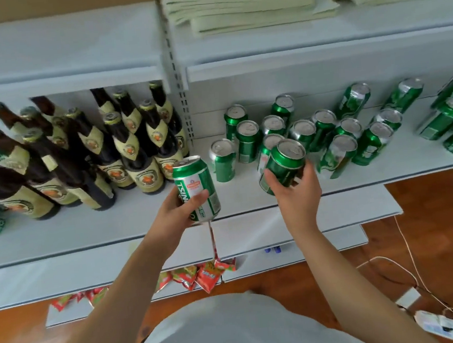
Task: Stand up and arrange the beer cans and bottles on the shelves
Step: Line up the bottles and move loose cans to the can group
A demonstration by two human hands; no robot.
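Each hand's grip wraps one green can: the left hand (177, 207) lifts its can (196, 188) off the shelf (130, 222). The right hand (295, 192) steadies another can (284, 163) beside the standing cluster (324, 131), probably to tidy the row.

Above you sit stacks of pale green folded cloths (248, 6), possibly towels. Down low you see red and green foil snack packets (202, 274) on the bottom ledge, and white cables with small adapters (414, 299) on the brown wooden floor (433, 234).
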